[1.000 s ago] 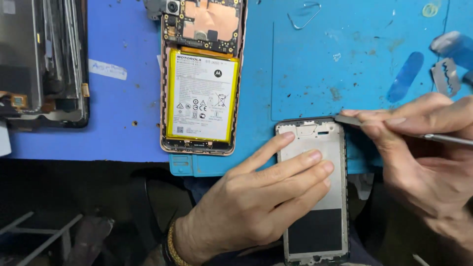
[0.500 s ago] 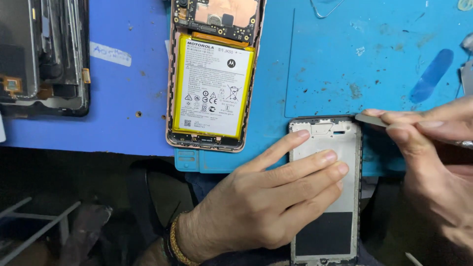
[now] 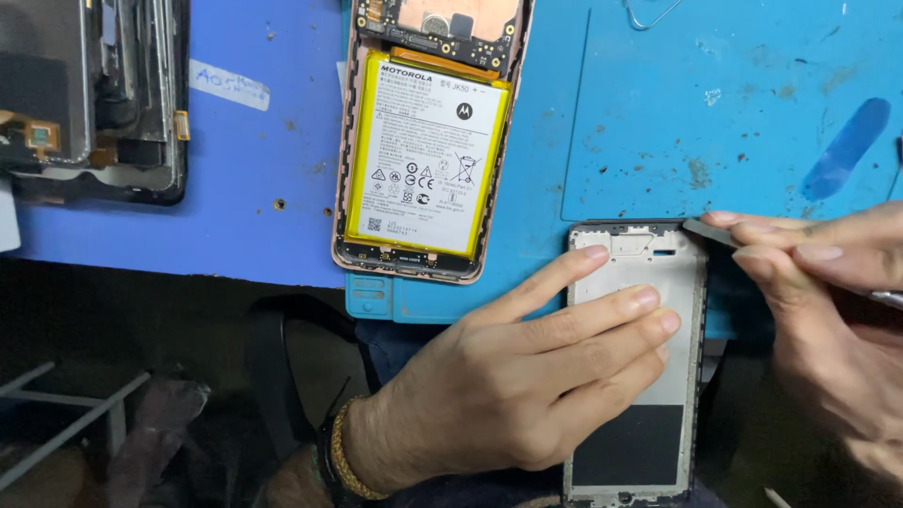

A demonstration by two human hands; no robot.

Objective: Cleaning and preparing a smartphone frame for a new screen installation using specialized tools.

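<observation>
My left hand (image 3: 527,386) flat on phone display frame (image 3: 640,376), fingers spread, pressing it at blue mat (image 3: 715,122) front edge. My right hand (image 3: 818,310) pinches thin metal tool (image 3: 710,230) at frame's top right corner. Opened phone with battery (image 3: 428,141) lies just left.

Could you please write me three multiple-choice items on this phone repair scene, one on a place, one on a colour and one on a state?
1. Where does the left hand rest?
A. on the display frame
B. on the opened phone
C. on the stacked screens

2. What colour is the work mat?
A. green
B. blue
C. grey

3. What is the state of the opened phone?
A. back cover on
B. battery removed
C. battery exposed

Answers:
1 A, its fingers lie flat across the display frame.
2 B, the mat is blue throughout.
3 C, its white and yellow battery lies uncovered.

The right hand holds a thin tool at the frame's top corner.
</observation>
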